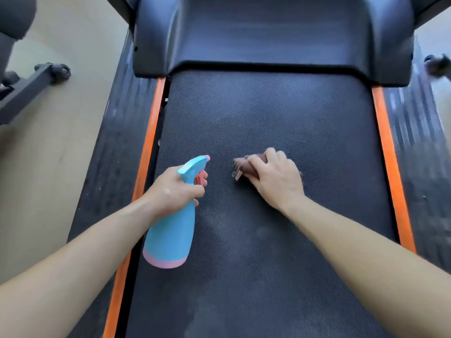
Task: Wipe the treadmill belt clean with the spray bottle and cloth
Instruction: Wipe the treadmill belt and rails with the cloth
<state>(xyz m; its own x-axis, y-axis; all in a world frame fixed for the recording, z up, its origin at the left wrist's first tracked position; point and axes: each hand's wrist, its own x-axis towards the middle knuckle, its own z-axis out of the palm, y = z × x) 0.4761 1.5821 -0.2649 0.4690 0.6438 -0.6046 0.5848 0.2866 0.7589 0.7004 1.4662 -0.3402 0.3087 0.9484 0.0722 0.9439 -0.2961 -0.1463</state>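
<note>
Your one camera rides on your head and looks forward and steeply down, straight along the treadmill belt [268, 113] toward the motor cover [268, 37] at the top of the frame. It sits close over the work: your forearms run in from the bottom corners, your left hand [175, 189] and right hand [275, 178] sit mid-frame, and the wide lens takes in both orange side strips [389, 154] and the floor [61, 167] at left.

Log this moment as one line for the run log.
left hand: grips spray bottle | right hand: holds cloth against treadmill belt | stage: wiping mid-belt
</note>
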